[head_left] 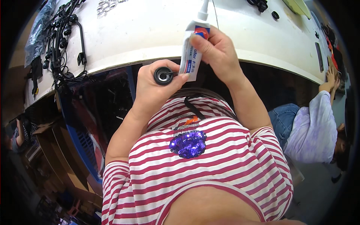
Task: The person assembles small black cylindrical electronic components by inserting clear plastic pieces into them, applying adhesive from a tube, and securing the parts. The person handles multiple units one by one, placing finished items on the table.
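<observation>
My right hand [221, 54] grips a white squeeze tube [190, 60] with red and blue print, thumb on its face. The tube's narrow white nozzle [203, 13] points away from me, over the table. Closed round a short black cylindrical part [163, 76], my left hand [148, 84] is beside the tube's lower end. A pale ring shows inside the round open end of that part. My left thumb tip meets the tube's bottom edge; whether it also pinches the tube, I cannot tell. Both hands are near the table's front edge.
The white table [150, 30] spans the far side. Black cables with sockets [62, 41] and clear plastic wrap [37, 33] lie left, metal rings [107, 6] behind. Small black parts [258, 4] and a yellow-green basin [298, 8] are far right. A blue crate [80, 146] stands below; another person [311, 127] works at right.
</observation>
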Motion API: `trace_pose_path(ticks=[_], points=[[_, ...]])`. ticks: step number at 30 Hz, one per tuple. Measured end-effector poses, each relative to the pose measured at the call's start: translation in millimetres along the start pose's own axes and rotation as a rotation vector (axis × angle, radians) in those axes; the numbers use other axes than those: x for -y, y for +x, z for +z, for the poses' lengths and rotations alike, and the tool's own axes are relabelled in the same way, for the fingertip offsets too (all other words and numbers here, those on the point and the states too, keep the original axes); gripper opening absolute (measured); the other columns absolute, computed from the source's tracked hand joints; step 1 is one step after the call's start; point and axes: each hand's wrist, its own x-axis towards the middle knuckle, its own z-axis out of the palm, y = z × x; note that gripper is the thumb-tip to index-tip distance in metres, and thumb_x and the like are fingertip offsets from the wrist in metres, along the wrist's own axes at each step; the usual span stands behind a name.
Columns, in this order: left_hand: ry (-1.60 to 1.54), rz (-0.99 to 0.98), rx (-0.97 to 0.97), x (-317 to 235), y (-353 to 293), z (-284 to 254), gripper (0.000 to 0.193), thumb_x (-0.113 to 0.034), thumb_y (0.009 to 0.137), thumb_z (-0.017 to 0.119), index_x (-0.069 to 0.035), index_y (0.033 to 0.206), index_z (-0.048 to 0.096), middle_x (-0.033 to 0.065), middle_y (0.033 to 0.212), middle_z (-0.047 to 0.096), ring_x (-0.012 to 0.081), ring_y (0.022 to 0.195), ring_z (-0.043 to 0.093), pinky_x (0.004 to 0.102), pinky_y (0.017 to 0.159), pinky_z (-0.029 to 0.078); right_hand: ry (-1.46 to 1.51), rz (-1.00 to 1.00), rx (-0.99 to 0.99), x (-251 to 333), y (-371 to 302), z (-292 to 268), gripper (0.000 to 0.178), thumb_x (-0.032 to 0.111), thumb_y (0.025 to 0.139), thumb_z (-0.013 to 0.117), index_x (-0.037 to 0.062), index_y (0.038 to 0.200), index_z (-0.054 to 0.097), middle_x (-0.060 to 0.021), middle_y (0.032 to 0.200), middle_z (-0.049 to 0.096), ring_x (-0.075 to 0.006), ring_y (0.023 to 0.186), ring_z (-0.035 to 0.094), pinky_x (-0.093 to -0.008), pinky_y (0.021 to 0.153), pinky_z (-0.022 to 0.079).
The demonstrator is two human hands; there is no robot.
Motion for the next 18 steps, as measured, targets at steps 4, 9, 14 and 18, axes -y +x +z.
trace_pose_path(ticks=[4,9,14,18], points=[[0.036,-0.005,0.06,0,0,3,0.01,-0.003,0.07,0.069,-0.001,0.075,0.061,-0.0015,0.068,0.058,0.0023,0.061,0.051,0.0159,0.057,0.04,-0.078,-0.124,-0.018,-7,2,1,0.018,0.018,0.087,0.056,0.0008,0.089,0.06,-0.0008,0.075,0.059,-0.0064,0.068,0.052,-0.0213,0.062,0.043],[0.003,0.055,0.018,-3,4,0,0.017,-0.009,0.073,0.068,0.001,0.086,0.062,0.0006,0.069,0.058,0.0042,0.062,0.052,0.0168,0.057,0.041,-0.25,-0.097,-0.017,-6,4,2,0.023,0.021,0.09,0.052,-0.001,0.091,0.059,-0.0034,0.07,0.058,-0.0083,0.063,0.052,-0.0229,0.057,0.043],[-0.147,0.121,-0.126,-11,13,-7,0.023,-0.01,0.074,0.068,0.003,0.093,0.062,0.0038,0.079,0.061,0.0074,0.071,0.056,0.0193,0.065,0.046,-0.417,-0.053,0.123,3,-7,10,0.032,0.027,0.092,0.045,-0.0018,0.088,0.056,-0.0093,0.063,0.055,-0.0132,0.058,0.052,-0.0265,0.053,0.042],[-0.175,0.063,-0.124,-8,12,-10,0.017,-0.005,0.074,0.067,0.004,0.087,0.063,0.0044,0.076,0.063,0.0071,0.069,0.058,0.0183,0.063,0.047,-0.648,-0.215,0.091,-1,-10,12,0.029,0.027,0.09,0.049,0.0007,0.08,0.055,-0.0118,0.062,0.055,-0.0206,0.053,0.054,-0.0299,0.05,0.042]])
